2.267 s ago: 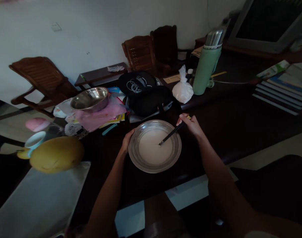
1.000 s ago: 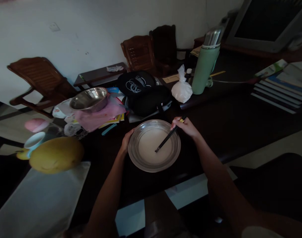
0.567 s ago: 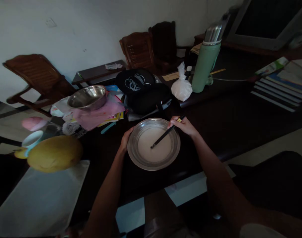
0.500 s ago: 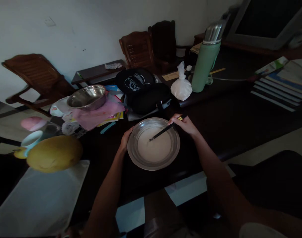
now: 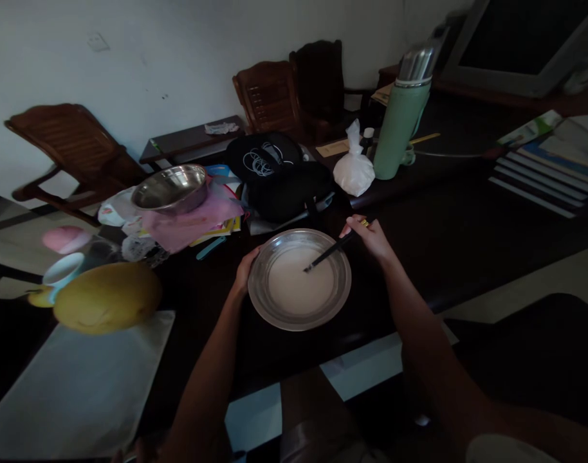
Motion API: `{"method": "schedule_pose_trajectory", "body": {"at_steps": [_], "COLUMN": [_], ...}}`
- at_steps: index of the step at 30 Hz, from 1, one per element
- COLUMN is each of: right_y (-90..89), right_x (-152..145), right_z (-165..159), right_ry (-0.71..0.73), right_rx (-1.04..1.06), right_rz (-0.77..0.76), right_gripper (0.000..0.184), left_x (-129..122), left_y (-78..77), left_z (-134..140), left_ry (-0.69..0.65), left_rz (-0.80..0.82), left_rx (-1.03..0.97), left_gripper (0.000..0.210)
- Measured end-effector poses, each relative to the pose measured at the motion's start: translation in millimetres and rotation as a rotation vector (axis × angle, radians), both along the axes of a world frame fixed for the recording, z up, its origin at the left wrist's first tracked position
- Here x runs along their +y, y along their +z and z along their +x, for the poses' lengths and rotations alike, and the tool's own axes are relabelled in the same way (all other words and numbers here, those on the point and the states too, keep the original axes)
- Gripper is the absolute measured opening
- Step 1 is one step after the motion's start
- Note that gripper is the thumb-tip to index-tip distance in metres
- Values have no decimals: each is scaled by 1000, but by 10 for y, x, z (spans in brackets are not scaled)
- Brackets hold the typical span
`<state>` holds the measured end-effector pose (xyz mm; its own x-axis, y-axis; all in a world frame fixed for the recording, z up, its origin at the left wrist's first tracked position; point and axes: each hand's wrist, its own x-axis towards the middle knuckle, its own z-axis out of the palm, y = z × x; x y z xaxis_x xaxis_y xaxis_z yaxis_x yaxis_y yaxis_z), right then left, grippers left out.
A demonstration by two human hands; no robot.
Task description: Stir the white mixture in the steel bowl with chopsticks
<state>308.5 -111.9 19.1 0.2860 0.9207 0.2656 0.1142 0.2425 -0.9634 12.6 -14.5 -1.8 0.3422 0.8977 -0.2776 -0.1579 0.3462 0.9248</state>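
A wide steel bowl (image 5: 261,302) of white batter sits on the dark table in front of me. My left hand (image 5: 246,271) grips its left rim. Dark chopsticks (image 5: 329,251) are pinched in my right hand (image 5: 370,236) at the bowl's upper right, and their tips dip into the batter near the middle. Behind the bowl lies a black bag (image 5: 277,175).
An empty steel bowl (image 5: 169,189) rests on pink cloth at the left. A yellow melon (image 5: 107,298), a cup (image 5: 60,271), a tied white bag (image 5: 354,172), a green thermos (image 5: 401,113) and stacked books (image 5: 549,164) stand around. Wooden chairs (image 5: 269,96) line the wall.
The chopstick tips have circled through the batter, from the middle to the left and back toward the upper middle. My right hand swung with them. My left hand stayed on the rim.
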Motion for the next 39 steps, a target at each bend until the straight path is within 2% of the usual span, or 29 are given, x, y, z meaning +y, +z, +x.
{"method": "schedule_pose_trajectory", "body": {"at_steps": [6,11,13,17,19,22,24,28,34,39], "right_y": [8,-10,-1,19,10,-16,-25,-17,-27,-33], "right_x": [0,5,-3,2,12,14,9,10,10,14], "right_z": [-76,-9,-3,-63,-58,-2,10,-48,13,-45], "right_ry": [195,15,42,186,145,7,29,179,19,214], "right_rx": [-56,4,-4,-45,-36,9,13,-21,35,-23], "right_rz": [-3,8,-11,-23,-4,9,-6,-23,7,-11], "right_gripper": [46,43,45,45,43,40,41,42,41,42], "left_x": [18,16,12,13,13,6,2,13,37,40], "left_y": [-16,-7,-4,-14,-19,-17,-13,-16,-47,-57], "left_z": [-7,3,2,-10,-15,-16,-15,-14,-26,-33], "left_ry": [19,23,9,4,4,8,9,18,11,8], "left_rz": [5,-4,-4,13,14,10,18,20,-6,4], "left_rx": [35,24,22,27,25,18,15,30,15,15], "left_gripper": [35,34,35,37,37,36,36,35,36,40]}}
